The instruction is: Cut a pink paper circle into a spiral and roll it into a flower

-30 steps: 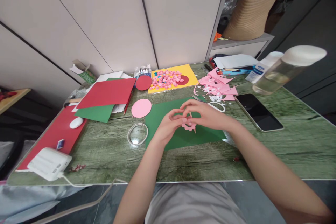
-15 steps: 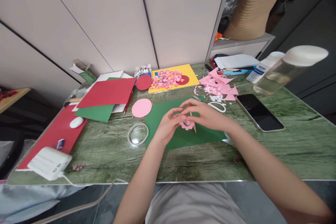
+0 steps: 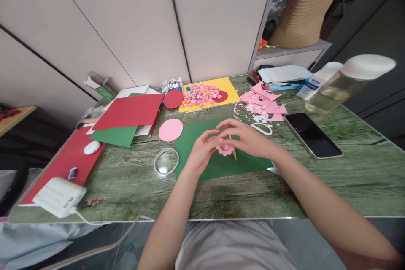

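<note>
Between my two hands is a pink scalloped paper ring (image 3: 225,152), held above a green paper sheet (image 3: 202,168). My left hand (image 3: 204,149) is closed on its left side, thumb and fingers pinching it. My right hand (image 3: 243,135) is closed on the other side, its fingertips meeting the left ones. A thin wooden stick (image 3: 234,155) shows beneath my right hand, partly covered; whether the hand holds it I cannot tell. White-handled scissors (image 3: 262,129) lie just beyond the right hand. A pink paper circle (image 3: 171,130) rests left of the green sheet.
A roll of tape (image 3: 166,161) lies left of the green sheet. Pink and coloured pieces (image 3: 201,95) cover a yellow sheet (image 3: 232,88) at the back. Pink paper scraps (image 3: 262,101), a phone (image 3: 312,136) and a tall bottle (image 3: 346,86) stand or lie to the right.
The pink ring has tilted very slightly between my fingers. Both hands stay in nearly the same place, and everything else is unmoved.
</note>
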A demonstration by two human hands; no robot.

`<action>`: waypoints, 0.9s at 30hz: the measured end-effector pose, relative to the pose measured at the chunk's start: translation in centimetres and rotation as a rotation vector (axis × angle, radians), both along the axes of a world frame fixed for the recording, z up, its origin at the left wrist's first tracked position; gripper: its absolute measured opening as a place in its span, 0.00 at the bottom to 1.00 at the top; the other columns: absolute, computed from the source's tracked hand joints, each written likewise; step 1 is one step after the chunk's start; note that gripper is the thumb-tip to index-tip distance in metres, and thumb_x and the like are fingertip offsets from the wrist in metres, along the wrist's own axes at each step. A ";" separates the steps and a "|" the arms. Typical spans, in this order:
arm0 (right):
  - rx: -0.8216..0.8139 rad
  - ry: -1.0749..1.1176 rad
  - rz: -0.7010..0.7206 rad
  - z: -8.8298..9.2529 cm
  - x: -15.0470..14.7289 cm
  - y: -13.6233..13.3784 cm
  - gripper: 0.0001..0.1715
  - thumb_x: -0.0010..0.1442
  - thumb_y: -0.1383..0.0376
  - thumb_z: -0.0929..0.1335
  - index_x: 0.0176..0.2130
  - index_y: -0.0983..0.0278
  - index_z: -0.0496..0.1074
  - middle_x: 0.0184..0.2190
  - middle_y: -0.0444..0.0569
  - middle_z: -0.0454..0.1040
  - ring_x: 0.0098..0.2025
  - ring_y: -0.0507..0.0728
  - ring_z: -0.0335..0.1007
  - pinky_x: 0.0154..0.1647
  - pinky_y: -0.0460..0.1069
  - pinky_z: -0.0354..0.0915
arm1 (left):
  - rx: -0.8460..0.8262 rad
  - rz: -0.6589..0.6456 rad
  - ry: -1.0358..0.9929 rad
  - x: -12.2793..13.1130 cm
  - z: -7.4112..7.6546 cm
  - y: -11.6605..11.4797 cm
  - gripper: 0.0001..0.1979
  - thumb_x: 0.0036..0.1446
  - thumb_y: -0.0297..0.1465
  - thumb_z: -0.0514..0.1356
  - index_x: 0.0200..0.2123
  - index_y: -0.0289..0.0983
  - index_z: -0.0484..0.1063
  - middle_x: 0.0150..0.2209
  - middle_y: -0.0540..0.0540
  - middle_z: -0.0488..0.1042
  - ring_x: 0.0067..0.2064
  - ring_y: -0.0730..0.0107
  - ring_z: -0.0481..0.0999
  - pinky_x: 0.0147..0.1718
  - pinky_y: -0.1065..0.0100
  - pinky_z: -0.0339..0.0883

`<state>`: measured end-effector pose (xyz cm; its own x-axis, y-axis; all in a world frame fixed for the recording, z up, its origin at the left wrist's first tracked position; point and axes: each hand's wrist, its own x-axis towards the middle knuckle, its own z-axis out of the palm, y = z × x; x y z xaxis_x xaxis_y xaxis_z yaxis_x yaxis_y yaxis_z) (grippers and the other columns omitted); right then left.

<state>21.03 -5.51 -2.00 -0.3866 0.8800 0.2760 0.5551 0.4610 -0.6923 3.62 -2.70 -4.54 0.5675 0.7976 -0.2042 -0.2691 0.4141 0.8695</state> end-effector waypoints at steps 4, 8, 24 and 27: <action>-0.004 0.003 -0.039 0.2 -0.1 -0.1 0.06 0.58 0.65 0.67 0.35 0.58 0.75 0.48 0.49 0.66 0.49 0.58 0.66 0.50 0.55 0.62 | 0.012 0.012 0.004 0.1 -0.1 0.0 0.15 0.46 0.30 0.64 0.40 0.36 0.68 0.31 0.49 0.76 0.34 0.73 0.74 0.37 0.69 0.63; -0.041 0.019 -0.044 0.5 -0.1 -0.2 0.03 0.57 0.66 0.67 0.32 0.60 0.73 0.47 0.49 0.65 0.47 0.57 0.66 0.47 0.53 0.63 | 0.032 -0.013 0.004 0.2 -0.3 -0.1 0.16 0.46 0.30 0.65 0.40 0.36 0.68 0.31 0.47 0.76 0.36 0.69 0.75 0.39 0.68 0.63; -0.116 0.003 -0.009 1.0 0.4 -0.3 0.03 0.53 0.63 0.70 0.32 0.59 0.73 0.46 0.47 0.66 0.46 0.57 0.66 0.48 0.53 0.62 | -0.067 -0.144 -0.051 0.0 0.1 -0.2 0.16 0.48 0.30 0.63 0.41 0.36 0.69 0.36 0.44 0.76 0.34 0.71 0.76 0.43 0.64 0.65; -0.121 0.028 0.026 1.1 0.5 -0.3 0.05 0.55 0.62 0.69 0.35 0.57 0.75 0.47 0.47 0.66 0.47 0.57 0.66 0.49 0.54 0.62 | -0.089 -0.146 -0.058 0.0 0.0 -0.1 0.16 0.47 0.30 0.63 0.41 0.36 0.68 0.33 0.46 0.75 0.33 0.71 0.76 0.42 0.64 0.66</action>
<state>21.53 -5.80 -0.92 -0.4033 0.8973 0.1794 0.5237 0.3871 -0.7589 3.57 -2.79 -4.51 0.6887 0.6863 -0.2340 -0.2493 0.5271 0.8124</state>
